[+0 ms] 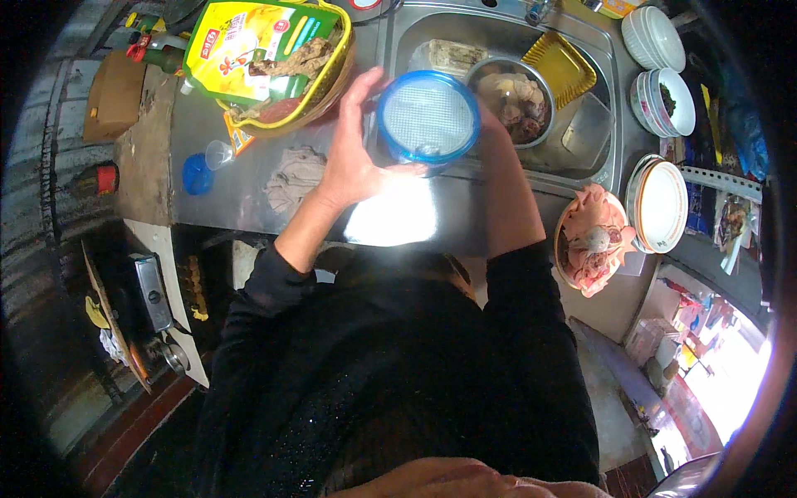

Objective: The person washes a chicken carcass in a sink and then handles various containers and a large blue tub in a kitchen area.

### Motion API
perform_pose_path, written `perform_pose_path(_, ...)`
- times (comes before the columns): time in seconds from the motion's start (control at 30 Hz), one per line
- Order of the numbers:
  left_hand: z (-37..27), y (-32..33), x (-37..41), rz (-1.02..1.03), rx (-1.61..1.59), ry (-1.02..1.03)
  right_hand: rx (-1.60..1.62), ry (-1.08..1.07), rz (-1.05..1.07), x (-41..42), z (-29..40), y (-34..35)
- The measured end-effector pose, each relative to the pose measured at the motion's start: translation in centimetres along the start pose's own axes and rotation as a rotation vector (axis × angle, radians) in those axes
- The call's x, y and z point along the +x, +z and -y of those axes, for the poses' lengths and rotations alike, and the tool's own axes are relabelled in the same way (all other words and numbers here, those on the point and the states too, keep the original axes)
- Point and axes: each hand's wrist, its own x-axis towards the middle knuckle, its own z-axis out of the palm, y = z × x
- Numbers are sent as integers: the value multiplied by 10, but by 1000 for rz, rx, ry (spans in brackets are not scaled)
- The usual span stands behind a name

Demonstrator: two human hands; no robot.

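Observation:
A round clear plastic container (pixel 428 118) with a blue rim is between my hands, over the counter by the sink. Its top shows a fine grid pattern. My left hand (pixel 358 152) cups its left side, thumb along the lower edge and fingers spread upward. My right hand (pixel 492 121) is against its right side, with the fingers mostly hidden behind the container. A crumpled cloth (pixel 296 177) lies on the steel counter (pixel 243 202), left of my left wrist.
The sink (pixel 607 159) holds a metal bowl (pixel 551 124) of meat pieces and a gold tray (pixel 560 68). At right are stacked bowls (pixel 654 37) and a bowl of raw poultry (pixel 594 239). A yellow-rimmed basket (pixel 311 118) with a green-yellow pouch (pixel 249 53) stands at left, near a blue lid (pixel 197 174).

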Motion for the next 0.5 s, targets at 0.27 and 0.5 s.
perform_pose_path(0.27,25,18,-13,-25,-15,-138,297,83,-335,-18,-5,35)
perform_pose_path(0.5,23,32,-17,-212,-59,-249,-151,-378,-555,-50,47,81)
